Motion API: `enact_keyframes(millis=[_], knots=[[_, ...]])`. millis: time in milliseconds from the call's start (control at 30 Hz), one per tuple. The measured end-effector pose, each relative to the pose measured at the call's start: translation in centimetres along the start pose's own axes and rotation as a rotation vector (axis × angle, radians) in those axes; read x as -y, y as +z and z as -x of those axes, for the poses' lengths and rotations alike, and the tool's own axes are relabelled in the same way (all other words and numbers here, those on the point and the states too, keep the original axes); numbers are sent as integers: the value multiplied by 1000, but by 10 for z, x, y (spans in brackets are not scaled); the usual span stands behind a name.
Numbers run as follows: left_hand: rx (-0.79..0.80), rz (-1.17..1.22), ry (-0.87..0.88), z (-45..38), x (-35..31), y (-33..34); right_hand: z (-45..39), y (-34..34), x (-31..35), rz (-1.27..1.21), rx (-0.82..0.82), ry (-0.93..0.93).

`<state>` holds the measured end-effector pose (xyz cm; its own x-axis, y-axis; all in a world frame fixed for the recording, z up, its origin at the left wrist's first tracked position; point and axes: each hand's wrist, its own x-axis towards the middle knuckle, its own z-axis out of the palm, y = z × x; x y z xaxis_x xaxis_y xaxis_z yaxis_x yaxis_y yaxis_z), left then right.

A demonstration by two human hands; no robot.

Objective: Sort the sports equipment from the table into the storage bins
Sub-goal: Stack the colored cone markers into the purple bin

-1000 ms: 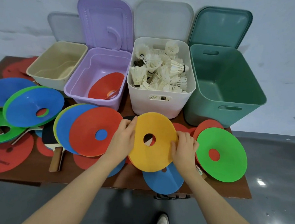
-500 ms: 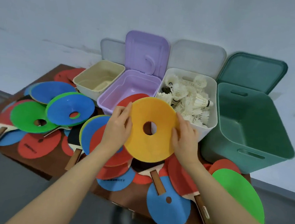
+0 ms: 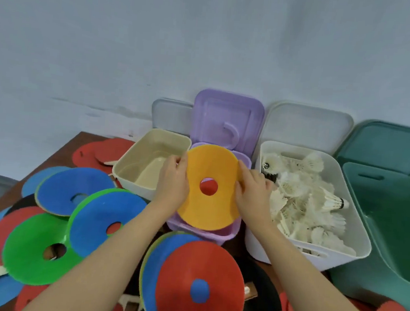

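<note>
moved: yellow disc [image 3: 211, 188] lifted off tabletop pile, now hovering over purple bin [image 3: 229, 232]
left hand [image 3: 173, 181]: pinching disc's left edge
right hand [image 3: 252, 186]: pinching right edge
purple bin: sitting between beige bin [image 3: 133, 164] and white bin [image 3: 355, 233]

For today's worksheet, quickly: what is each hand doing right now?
Left hand: grips the left edge of the round yellow plastic disc.
Right hand: grips its right edge.

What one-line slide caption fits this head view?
Both hands, left and right, hold a yellow disc cone above the purple bin.
</note>
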<state>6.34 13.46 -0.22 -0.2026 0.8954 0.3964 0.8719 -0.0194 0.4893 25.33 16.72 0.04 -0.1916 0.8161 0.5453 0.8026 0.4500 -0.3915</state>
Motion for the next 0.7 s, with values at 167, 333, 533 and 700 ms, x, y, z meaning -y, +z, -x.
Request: enact_keyframes(millis=[167,333,533,700], knots=[[280,-227,60,-26,24,15,-14,20,-5,186,228,91],[304,-268,183,-20,17,12,-1,8,-9,194,153,21],[197,-171,291,1,-26,-4,27,-38,-17,123,38,-15],[171,-139,345,34,-93,-7,62,-88,-53,106,-14,-3]])
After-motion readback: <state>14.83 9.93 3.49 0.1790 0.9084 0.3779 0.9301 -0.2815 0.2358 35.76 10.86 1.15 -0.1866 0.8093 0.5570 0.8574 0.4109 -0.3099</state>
